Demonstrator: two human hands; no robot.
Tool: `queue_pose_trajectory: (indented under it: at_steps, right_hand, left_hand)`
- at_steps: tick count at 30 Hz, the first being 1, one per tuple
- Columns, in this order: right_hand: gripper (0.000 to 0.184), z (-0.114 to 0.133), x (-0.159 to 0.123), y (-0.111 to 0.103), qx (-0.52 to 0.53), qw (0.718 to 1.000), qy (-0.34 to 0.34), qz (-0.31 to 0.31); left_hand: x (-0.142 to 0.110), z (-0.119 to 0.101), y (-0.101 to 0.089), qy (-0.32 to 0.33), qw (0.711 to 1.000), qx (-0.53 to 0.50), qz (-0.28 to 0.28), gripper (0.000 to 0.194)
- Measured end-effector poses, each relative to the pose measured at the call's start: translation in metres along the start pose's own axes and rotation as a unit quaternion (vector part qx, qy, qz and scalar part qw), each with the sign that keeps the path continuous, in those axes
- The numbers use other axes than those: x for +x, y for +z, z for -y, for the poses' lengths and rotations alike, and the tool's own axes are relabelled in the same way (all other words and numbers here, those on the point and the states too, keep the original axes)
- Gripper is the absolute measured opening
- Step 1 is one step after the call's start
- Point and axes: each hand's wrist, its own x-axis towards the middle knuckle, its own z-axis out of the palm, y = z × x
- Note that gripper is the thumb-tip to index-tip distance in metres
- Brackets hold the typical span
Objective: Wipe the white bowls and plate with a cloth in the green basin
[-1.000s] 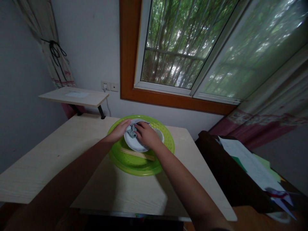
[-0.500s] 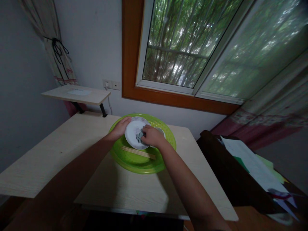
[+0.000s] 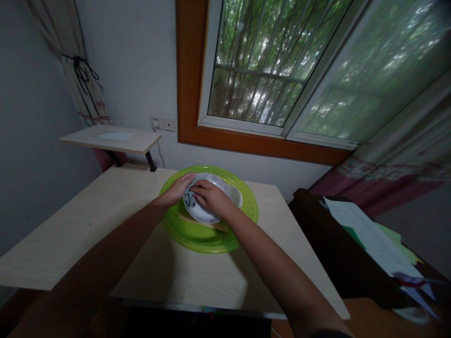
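My left hand [image 3: 179,188] grips the left edge of a white plate [image 3: 207,214], its thumb side hidden against the rim. Pressed to the plate's left part is a grey-green cloth [image 3: 189,199], bunched under the fingers of my right hand [image 3: 208,195]. Below the plate lies a wide, bright green tray [image 3: 192,245]. A second white dish [image 3: 237,197] sits on it, partly covered by the plate and my right hand. Several pale wooden chopsticks [image 3: 204,223] rest in the tray just in front of the plate.
The tray stands on a light wood table [image 3: 197,281]. A small raised shelf [image 3: 116,138] with a paper on it is at the back left. To the right, a dark surface [image 3: 317,234] carries papers [image 3: 366,237] and scissors [image 3: 414,284]. A window is behind.
My right hand has moved left across the plate with the cloth, from its middle to its left side. The plate has tilted and shifted slightly right, showing more of the dish behind.
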Motion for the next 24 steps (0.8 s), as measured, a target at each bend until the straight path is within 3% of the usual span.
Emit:
queue_pose_trajectory:
  at_steps: [6,12,16,20,24]
  right_hand:
    - [0.029,-0.002,-0.003,-0.018,-0.138,0.974,0.174,-0.036]
    - [0.025,0.004,-0.011,-0.037,-0.211,0.945,0.245,0.04]
    - [0.023,0.01,-0.016,-0.042,-0.206,0.94,0.252,0.107]
    - [0.017,0.012,-0.025,-0.046,-0.135,0.96,0.195,0.151]
    - [0.013,-0.002,-0.036,-0.052,-0.008,0.975,0.193,0.109]
  left_hand:
    - [0.002,0.002,0.003,0.009,0.996,-0.081,0.026,0.049]
    - [0.0,-0.002,-0.001,0.01,0.996,-0.087,-0.027,0.052]
    - [0.0,-0.003,-0.002,0.023,0.995,-0.048,-0.087,0.051]
    - [0.001,-0.002,-0.001,0.013,0.996,-0.02,-0.09,0.048]
    - [0.002,0.002,-0.001,0.003,0.997,-0.011,-0.073,0.047]
